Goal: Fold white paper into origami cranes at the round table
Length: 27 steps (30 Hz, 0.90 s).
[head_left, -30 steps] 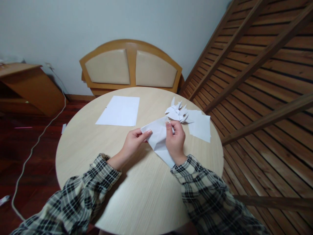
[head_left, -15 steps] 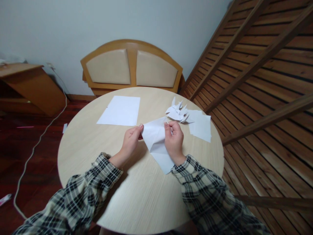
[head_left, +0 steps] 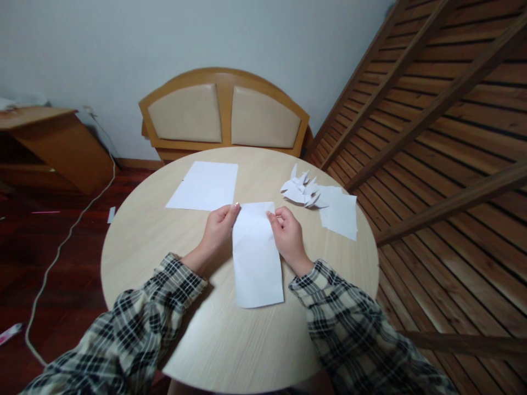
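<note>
Between my hands is a white sheet of paper (head_left: 257, 269), folded into an upright rectangle with faint creases near its top. My left hand (head_left: 219, 227) pinches its upper left corner, thumb on top. At the upper right edge, my right hand (head_left: 287, 233) grips the paper between thumb and fingers. The sheet's lower end hangs toward me over the round table (head_left: 140, 258). Beyond my right hand sits a cluster of folded white paper pieces (head_left: 302, 189) with pointed tips. Parts of the fingers behind the paper are hidden.
A white paper stack (head_left: 206, 185) lies at the table's back left. Smaller white sheets (head_left: 341, 213) lie at the right, partly under the folded pieces. A slatted wooden screen (head_left: 444, 164) stands close on the right, a headboard (head_left: 224, 109) behind. A cable (head_left: 61, 244) crosses the floor.
The paper has turned from a slanted, partly opened shape to an upright, flatter rectangle facing me. My right hand has moved slightly left and down; my left hand has shifted only a little.
</note>
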Motion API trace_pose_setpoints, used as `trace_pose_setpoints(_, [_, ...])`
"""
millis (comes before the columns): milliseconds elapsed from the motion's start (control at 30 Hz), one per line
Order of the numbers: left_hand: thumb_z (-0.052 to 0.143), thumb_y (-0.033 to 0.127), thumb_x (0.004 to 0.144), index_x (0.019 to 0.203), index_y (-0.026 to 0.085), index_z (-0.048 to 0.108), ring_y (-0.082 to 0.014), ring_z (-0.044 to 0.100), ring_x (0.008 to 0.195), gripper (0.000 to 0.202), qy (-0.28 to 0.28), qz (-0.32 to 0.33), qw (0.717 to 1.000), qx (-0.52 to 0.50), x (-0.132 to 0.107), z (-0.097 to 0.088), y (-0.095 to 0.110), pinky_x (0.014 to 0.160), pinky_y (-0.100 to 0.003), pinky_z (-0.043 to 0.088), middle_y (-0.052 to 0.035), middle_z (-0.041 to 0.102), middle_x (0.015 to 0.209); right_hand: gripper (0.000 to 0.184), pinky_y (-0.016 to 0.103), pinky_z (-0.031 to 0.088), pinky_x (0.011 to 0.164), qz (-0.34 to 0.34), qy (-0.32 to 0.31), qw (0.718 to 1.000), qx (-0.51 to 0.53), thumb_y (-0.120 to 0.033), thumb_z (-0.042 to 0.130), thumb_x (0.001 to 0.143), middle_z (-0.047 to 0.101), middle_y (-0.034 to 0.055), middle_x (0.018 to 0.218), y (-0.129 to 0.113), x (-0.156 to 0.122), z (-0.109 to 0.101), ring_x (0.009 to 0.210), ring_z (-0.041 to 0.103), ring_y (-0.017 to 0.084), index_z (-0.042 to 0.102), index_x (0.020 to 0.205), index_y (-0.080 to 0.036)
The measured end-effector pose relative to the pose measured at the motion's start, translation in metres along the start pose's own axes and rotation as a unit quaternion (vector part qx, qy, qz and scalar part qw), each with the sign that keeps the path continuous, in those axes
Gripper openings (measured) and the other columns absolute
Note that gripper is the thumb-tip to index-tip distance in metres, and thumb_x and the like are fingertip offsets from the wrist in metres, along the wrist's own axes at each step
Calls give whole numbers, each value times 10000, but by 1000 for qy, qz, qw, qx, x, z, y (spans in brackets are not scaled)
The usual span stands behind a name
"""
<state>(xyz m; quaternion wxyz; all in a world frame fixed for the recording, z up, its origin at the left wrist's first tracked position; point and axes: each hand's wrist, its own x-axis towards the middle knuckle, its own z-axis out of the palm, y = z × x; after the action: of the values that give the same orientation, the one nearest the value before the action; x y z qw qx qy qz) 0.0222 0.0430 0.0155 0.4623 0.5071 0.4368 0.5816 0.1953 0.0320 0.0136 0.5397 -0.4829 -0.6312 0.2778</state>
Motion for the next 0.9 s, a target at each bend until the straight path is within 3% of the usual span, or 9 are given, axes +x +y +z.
trace_pose_setpoints(167, [662, 552, 805, 640, 170, 565, -97, 420, 490, 427, -54, -91, 992, -73, 7, -4, -9, 468, -233, 339, 20, 488, 555, 264, 252, 213, 439, 17, 37, 999, 17, -427, 526, 913, 368, -73, 552, 8, 5, -4, 468, 313, 98, 440, 760, -230])
trace_pose_setpoints(333, [772, 426, 738, 833, 109, 694, -187, 627, 676, 339, -216, -218, 948, -88, -8, 2, -5, 628, -310, 486, -110, 706, 797, 289, 253, 270, 455, 32, 76, 996, 26, -469, 529, 909, 413, -61, 588, 10, 8, -8, 497, 353, 109, 452, 766, -230])
trace_pose_setpoints(400, [781, 380, 735, 867, 95, 714, -206, 651, 702, 321, -231, -238, 940, -74, -14, 3, -1, 661, -336, 505, -140, 732, 859, 298, 253, 301, 471, 34, 82, 996, 30, -491, 525, 909, 427, -55, 605, 10, 8, -9, 515, 378, 115, 463, 776, -231])
trace_pose_setpoints(533, [791, 341, 721, 864, 75, 726, -206, 659, 706, 308, -184, -214, 957, -67, -11, 2, 2, 677, -337, 516, -152, 746, 882, 353, 265, 408, 589, 35, 45, 996, 75, -552, 467, 927, 513, -16, 697, 12, 10, -11, 633, 487, 137, 518, 805, -225])
trace_pose_setpoints(700, [794, 303, 708, 847, 66, 717, -210, 652, 667, 286, -107, -151, 980, -76, 3, -4, -3, 628, -332, 514, -144, 734, 797, 467, 283, 437, 602, 98, -69, 981, 154, -630, 429, 912, 575, 11, 692, 12, 9, -10, 633, 530, 151, 570, 778, -205])
trace_pose_setpoints(900, [768, 266, 731, 810, 90, 705, -217, 635, 635, 203, -53, -105, 990, -81, 9, -10, -11, 537, -313, 488, -110, 695, 690, 368, 258, 334, 515, 60, -106, 992, 28, -515, 586, 853, 515, -10, 617, 5, 4, -8, 585, 455, 137, 559, 673, -195])
